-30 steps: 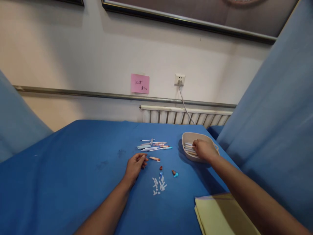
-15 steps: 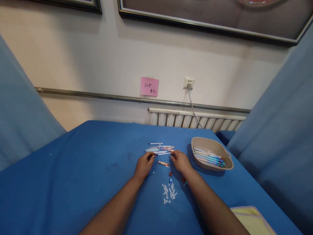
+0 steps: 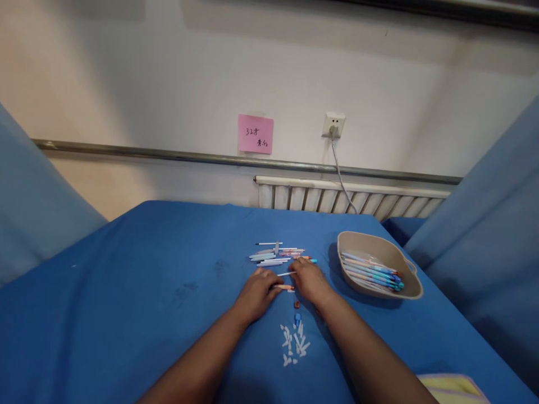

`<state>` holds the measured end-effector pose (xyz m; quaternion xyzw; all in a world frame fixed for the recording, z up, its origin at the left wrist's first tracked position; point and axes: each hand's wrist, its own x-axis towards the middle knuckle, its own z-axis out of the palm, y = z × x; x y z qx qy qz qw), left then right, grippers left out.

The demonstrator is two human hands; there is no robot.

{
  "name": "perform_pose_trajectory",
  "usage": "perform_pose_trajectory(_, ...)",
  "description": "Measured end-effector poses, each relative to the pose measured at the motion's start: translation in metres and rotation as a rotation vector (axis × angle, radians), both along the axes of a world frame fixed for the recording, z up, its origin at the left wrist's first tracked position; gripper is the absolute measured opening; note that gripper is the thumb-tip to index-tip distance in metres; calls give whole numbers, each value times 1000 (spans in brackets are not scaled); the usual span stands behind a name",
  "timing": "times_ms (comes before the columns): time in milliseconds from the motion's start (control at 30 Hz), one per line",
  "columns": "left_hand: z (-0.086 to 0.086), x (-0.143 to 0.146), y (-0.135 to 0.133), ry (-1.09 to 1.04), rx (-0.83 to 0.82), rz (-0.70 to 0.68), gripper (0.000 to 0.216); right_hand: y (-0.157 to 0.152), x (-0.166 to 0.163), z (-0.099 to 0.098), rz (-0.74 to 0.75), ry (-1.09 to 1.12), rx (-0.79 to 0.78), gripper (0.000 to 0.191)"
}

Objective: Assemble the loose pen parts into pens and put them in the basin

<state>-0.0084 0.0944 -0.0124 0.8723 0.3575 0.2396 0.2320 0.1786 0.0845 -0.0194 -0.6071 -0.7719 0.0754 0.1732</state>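
My right hand [image 3: 310,279] pinches a thin white pen refill [image 3: 287,274], which points left toward my other hand. The fingers of my left hand [image 3: 257,292] are closed at the left end of an orange pen barrel [image 3: 285,287], just below the refill; the fingertips are partly hidden. Beyond both hands lie several pale pen barrels [image 3: 261,257] and white refills [image 3: 269,243]. Nearer to me are a small brown piece [image 3: 297,304], a blue piece [image 3: 298,318] and a scatter of small white plastic bits [image 3: 300,343].
A beige basket [image 3: 349,240] with several blue and orange pens in it stands to the right. A yellow item with a pale purple edge [image 3: 452,387] lies at the lower right. Blue cloth covers the table [image 3: 138,292]. A radiator [image 3: 297,196] runs along the wall behind.
My left hand has moved right and nearer to me, onto the orange barrel that lay free before. The refill has come slightly nearer with my right hand. The head view has tilted down.
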Motion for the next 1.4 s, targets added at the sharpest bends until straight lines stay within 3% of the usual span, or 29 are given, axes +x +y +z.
perform_pose_trajectory(300, 1, 1, -1, -139, -153, 134, 21, -8, 2, 9, 13, -87, -53, 20)
perform_pose_trajectory(667, -2, -2, 3, -45, -83, 79, 14, -5, 39, 28, -44, 213, -125, 24)
perform_pose_trajectory(867, -4, -1, 5, -82, -119, 126, 16, -13, 25, 32, -144, -15, -247, 27)
perform_pose_trajectory(1100, -7, -2, 5, -185, -172, 211, 16, -17, 10, 20, -189, -137, -267, 22)
perform_pose_trajectory(1200, -8, -2, 6, -238, -189, 251, 16, -13, 10, 14, -215, 30, -230, 14)
perform_pose_trajectory(1267, -8, -1, 6, -291, -193, 275, 16, -8, 7, 10, -233, 285, -248, 7)
perform_pose_trajectory(1400, -5, 1, 2, -371, -197, 239, 22, -4, -7, 7, -192, 888, -407, 21)
